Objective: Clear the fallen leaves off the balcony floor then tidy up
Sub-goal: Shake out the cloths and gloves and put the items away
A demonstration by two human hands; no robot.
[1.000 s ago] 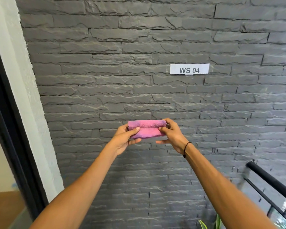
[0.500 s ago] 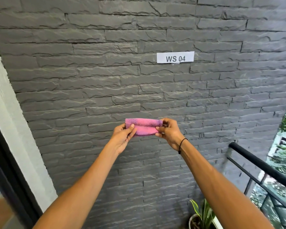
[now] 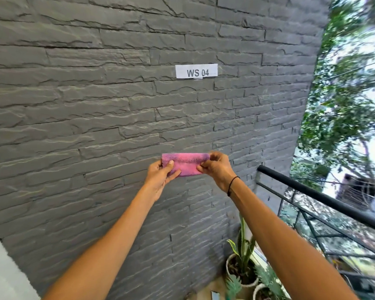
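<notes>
Both arms out, at chest height before the wall [image 3: 95, 105]. My left hand [image 3: 160, 176] pinches the left end of the cloth [image 3: 185, 164], thumb on the near face, fingers behind. My right hand [image 3: 214, 169] pinches the right end, fingertips curled over the top corner. Neither hand is slack; the cloth is stretched flat between them.

Change over the last second: the hands and cloth are as they were, same fold, same grip. What has moved is my head (turning right). The label [image 3: 196, 71] has slid left and up in view, the white door frame has dropped to a sliver in the lower left, and the railing [image 3: 312, 193], the trees beyond it and the potted plants [image 3: 243, 263] below the cloth have come in. My reading: the turn is toward the balcony proper, so the work is still at its opening, with no floor or leaves in sight.

Cloth: pink, purple tinge along the top edge, fuzzy nap, folded to a short band, lower edge a little bowed. It sits below the label, in front of the wall (touching it or not, I cannot tell), left of the railing.
</notes>
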